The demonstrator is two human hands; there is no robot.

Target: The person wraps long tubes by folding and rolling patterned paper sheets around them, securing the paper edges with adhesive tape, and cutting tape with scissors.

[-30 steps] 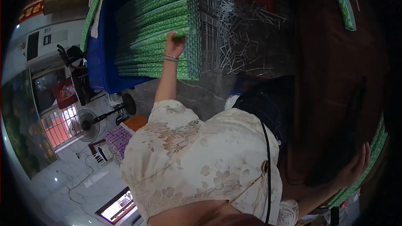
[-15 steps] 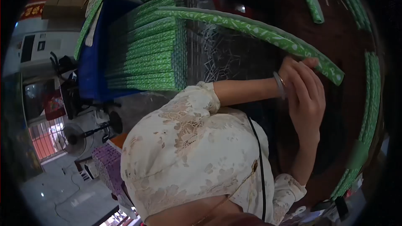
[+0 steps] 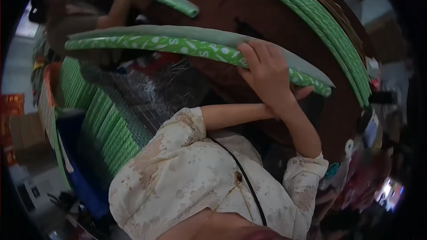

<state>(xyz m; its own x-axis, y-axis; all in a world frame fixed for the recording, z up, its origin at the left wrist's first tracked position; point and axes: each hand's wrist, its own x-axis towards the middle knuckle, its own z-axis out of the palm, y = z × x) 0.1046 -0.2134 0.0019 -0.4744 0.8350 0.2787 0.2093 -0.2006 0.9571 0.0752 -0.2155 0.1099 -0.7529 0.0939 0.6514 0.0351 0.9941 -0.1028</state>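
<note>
A long roll of green wrapping paper (image 3: pixel 187 49) with white letters and shapes lies across the upper middle, a pale strip standing along its far edge. My right hand (image 3: pixel 267 69) is closed over the roll right of its middle, fingers on top and thumb at the near side. Behind my right wrist crosses my left forearm. Only part of my left hand (image 3: pixel 305 92) shows, just below the roll's right end; its other fingers are hidden, and whether it touches the roll cannot be told.
Bundled green rolls (image 3: pixel 320 31) lie along the table's far right side. A shorter green roll (image 3: pixel 164 0) rests on the brown table (image 3: pixel 222 4), near another person's arm (image 3: pixel 119 11). Stacked green rolls (image 3: pixel 111 129) stand by a blue bin (image 3: pixel 78 164) at left. Shredded strips (image 3: pixel 171 82) lie below.
The view has swung round, bringing the table and another person's arm further into sight. My right hand has moved onto the roll. My left hand is now largely hidden behind my right wrist.
</note>
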